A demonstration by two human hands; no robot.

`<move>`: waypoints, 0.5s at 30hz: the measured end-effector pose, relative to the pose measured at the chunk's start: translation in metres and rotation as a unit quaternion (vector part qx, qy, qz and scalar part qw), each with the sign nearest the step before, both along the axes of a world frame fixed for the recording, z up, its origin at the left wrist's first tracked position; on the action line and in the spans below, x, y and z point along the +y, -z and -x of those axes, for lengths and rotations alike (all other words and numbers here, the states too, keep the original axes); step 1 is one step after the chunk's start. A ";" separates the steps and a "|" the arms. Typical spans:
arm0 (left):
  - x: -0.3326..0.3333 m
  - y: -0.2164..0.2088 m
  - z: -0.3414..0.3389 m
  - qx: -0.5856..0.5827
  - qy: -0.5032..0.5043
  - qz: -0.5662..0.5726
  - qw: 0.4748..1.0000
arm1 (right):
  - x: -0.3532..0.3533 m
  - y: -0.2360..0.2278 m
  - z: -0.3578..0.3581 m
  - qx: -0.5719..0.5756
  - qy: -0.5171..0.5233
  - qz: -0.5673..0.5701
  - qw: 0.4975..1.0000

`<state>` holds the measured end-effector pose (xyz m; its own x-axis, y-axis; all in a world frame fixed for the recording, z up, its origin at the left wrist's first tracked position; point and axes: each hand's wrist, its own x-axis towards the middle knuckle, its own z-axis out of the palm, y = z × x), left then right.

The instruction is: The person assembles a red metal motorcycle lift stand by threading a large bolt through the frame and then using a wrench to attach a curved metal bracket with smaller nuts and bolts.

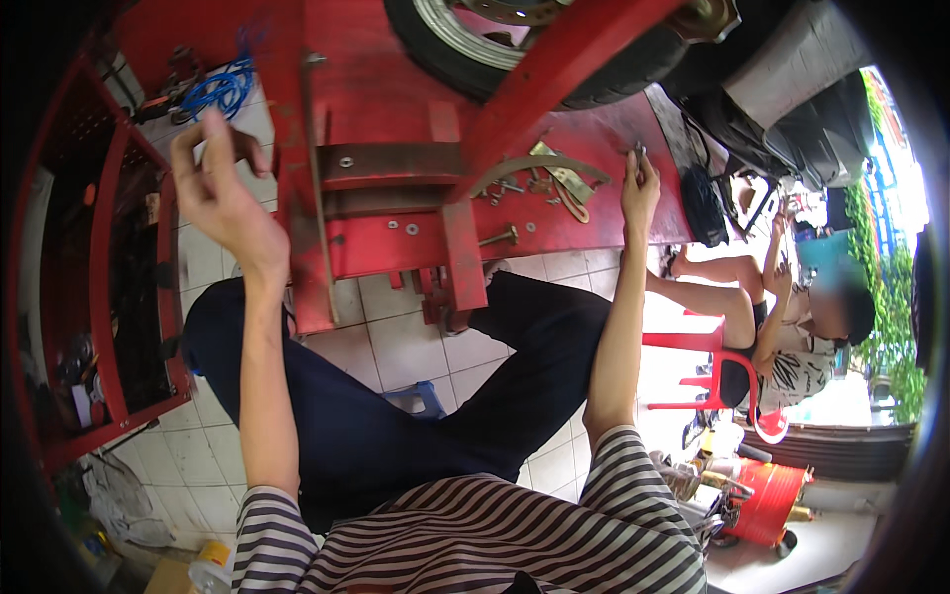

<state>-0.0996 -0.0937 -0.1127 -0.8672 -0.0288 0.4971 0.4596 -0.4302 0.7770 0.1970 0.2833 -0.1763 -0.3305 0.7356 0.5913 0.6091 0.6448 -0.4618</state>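
My left hand (226, 203) is raised by the red upright of the lift stand (297, 188). Its fingers are apart and loosely bent, slightly smeared, with nothing seen in them. My right hand (641, 193) reaches over the right end of the red platform (633, 124). Thumb and fingertips pinch together at a small dark piece, too small to name. Left of that hand lie several loose bolts (510, 185) and a brass-coloured metal plate (569, 188). A long bolt (500, 236) and washers (412, 229) lie nearer me; another washer (346, 162) rests on a crossbar.
A motorbike wheel (445, 49) stands over the platform, crossed by a slanting red bar (564, 74). Left is a red cabinet (109, 287), with a coiled blue hose (223, 89) behind. A person sits on a red chair (708, 371) at right. A blue stool (421, 398) is below me.
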 end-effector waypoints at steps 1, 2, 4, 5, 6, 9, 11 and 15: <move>0.002 0.002 0.000 0.003 -0.004 -0.014 1.000 | -0.012 -0.011 0.004 0.038 -0.032 0.068 0.996; 0.006 0.001 -0.002 0.008 -0.014 -0.018 1.000 | -0.022 -0.018 0.006 0.078 -0.063 0.136 0.986; 0.010 0.003 -0.006 0.013 -0.031 -0.042 0.999 | -0.037 -0.021 0.004 0.012 -0.103 0.131 0.986; 0.010 0.004 -0.007 0.011 -0.040 -0.063 0.997 | -0.043 -0.020 0.005 -0.020 -0.125 0.128 0.984; 0.010 0.005 -0.009 0.009 -0.047 -0.086 0.995 | -0.046 -0.019 0.005 -0.041 -0.146 0.132 0.980; 0.010 0.002 -0.015 0.086 -0.107 -0.088 0.987 | -0.058 -0.023 0.013 -0.104 -0.195 0.163 0.962; 0.007 0.004 -0.021 0.198 -0.111 -0.061 0.972 | -0.071 -0.036 0.023 -0.146 -0.204 0.208 0.945; 0.007 0.014 -0.028 0.484 -0.067 0.052 0.871 | -0.073 -0.028 0.031 -0.166 -0.278 0.179 0.929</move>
<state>-0.0720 -0.0870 -0.1263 -0.0330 -0.0092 0.9994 0.9619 -0.2719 0.0292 0.1656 0.2107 -0.1485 -0.8389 0.5262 0.1391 0.3743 0.7433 -0.5545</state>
